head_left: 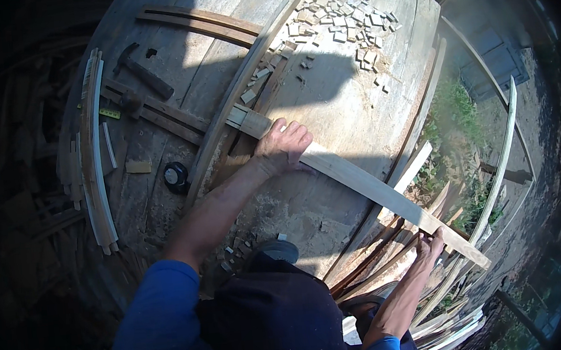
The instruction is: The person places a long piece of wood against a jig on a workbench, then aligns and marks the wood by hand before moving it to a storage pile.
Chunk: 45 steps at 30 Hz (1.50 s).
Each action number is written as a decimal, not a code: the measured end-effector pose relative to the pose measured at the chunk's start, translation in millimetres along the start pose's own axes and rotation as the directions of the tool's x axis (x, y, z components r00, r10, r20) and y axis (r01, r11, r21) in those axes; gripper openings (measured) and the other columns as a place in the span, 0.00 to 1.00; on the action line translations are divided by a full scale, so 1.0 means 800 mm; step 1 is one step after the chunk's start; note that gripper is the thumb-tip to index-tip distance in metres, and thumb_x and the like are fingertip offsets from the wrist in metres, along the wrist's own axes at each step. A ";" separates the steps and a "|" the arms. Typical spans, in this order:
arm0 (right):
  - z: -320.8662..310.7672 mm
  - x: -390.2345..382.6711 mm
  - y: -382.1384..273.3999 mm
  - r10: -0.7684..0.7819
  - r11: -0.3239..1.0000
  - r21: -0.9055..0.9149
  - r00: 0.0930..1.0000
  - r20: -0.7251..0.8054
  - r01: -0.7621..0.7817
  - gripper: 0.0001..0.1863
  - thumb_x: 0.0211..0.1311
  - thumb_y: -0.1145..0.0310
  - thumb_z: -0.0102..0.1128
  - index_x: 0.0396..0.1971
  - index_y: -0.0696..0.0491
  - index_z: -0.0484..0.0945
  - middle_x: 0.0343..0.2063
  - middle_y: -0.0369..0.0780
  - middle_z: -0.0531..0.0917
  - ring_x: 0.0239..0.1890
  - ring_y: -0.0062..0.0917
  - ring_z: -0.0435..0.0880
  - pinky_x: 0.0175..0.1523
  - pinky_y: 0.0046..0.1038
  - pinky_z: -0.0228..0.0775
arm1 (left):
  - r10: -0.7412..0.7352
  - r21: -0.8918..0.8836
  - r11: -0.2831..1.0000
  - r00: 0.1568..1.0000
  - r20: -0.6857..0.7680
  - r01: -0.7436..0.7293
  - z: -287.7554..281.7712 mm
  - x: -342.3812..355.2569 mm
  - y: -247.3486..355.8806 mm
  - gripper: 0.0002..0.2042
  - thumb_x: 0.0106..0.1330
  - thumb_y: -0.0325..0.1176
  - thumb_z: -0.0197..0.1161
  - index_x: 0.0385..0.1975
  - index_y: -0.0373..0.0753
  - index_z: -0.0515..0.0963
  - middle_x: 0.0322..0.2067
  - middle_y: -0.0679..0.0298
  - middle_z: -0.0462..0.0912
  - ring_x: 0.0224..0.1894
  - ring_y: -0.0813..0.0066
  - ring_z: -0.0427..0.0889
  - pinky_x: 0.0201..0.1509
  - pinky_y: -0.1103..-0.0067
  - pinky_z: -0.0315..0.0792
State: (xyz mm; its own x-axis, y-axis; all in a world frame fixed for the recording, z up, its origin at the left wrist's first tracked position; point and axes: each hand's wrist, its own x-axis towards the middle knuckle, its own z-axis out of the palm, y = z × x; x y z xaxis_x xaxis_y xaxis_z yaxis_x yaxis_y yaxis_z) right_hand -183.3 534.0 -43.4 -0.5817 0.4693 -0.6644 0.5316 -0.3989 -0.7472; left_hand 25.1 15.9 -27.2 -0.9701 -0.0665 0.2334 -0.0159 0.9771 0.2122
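A long, flat wooden board (361, 183) lies slantwise across the workbench, from the middle down to the right, past the bench's edge. My left hand (283, 145) is closed over the board near its upper left end, fingers curled. My right hand (429, 244) grips the board's near edge close to its lower right end. That upper left end meets a long wooden rail (239, 93), where small wood pieces lie beside it. Where my fingers pass under the board, they are hidden.
Many small wood offcuts (347, 22) cover the far part of the bench. On the left lie a hammer (145, 72), a round black tape measure (175, 176), slotted wooden frames (204, 23) and a bundle of thin strips (94, 158). Long strips (513, 121) stand beyond the right edge.
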 end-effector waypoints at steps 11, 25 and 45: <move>0.017 0.023 -0.008 -0.004 1.000 -0.022 0.999 0.046 0.005 0.19 0.72 0.59 0.59 0.53 0.58 0.74 0.48 0.45 0.80 0.47 0.44 0.84 0.46 0.47 0.83 | 0.008 -0.037 0.999 1.000 0.000 -0.008 0.001 0.022 -0.008 0.13 0.59 0.41 0.62 0.37 0.39 0.74 0.36 0.62 0.76 0.44 0.64 0.77 0.51 0.64 0.67; 0.053 0.046 -0.017 -0.010 1.000 0.001 0.999 0.039 0.010 0.18 0.72 0.59 0.58 0.50 0.60 0.75 0.46 0.46 0.81 0.49 0.42 0.82 0.53 0.49 0.81 | -0.010 0.036 0.999 0.996 0.089 0.006 0.004 0.058 -0.019 0.39 0.44 0.72 0.64 0.41 0.39 0.74 0.38 0.63 0.73 0.46 0.65 0.74 0.54 0.65 0.67; -0.011 0.033 -0.034 -0.142 0.952 0.295 0.973 0.184 0.083 0.41 0.59 0.40 0.65 0.64 0.52 0.70 0.63 0.46 0.74 0.62 0.44 0.74 0.66 0.56 0.65 | 0.064 0.110 0.991 0.986 0.152 -0.081 -0.035 0.006 0.080 0.18 0.64 0.44 0.59 0.45 0.36 0.74 0.41 0.62 0.73 0.47 0.68 0.74 0.52 0.67 0.66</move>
State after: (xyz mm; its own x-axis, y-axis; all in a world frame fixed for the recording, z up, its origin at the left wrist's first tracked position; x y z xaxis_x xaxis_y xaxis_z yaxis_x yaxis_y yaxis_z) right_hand -207.8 564.7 -40.6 -0.7543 0.3684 -0.5434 0.2763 -0.5727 -0.7718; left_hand 26.0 72.1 13.9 -0.9946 0.0277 0.0999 0.0365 0.9955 0.0872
